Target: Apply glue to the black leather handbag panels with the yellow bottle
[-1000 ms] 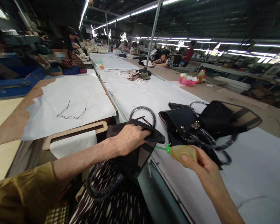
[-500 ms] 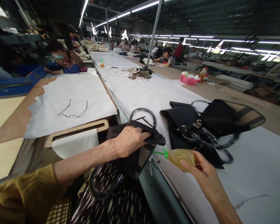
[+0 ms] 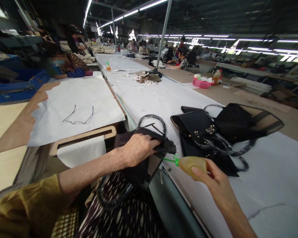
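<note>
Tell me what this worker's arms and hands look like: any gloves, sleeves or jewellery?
No gloves: the left hand and right hand are bare, with no ring, watch or bracelet showing. The left arm wears a loose, creased mustard-olive fabric sleeve ending near the elbow. The right forearm is uncovered as far as the picture shows.

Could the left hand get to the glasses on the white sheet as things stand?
Probably, once freed: the glasses lie open on the sheet with nothing between them and the left hand, but that hand grips the bag.
</note>
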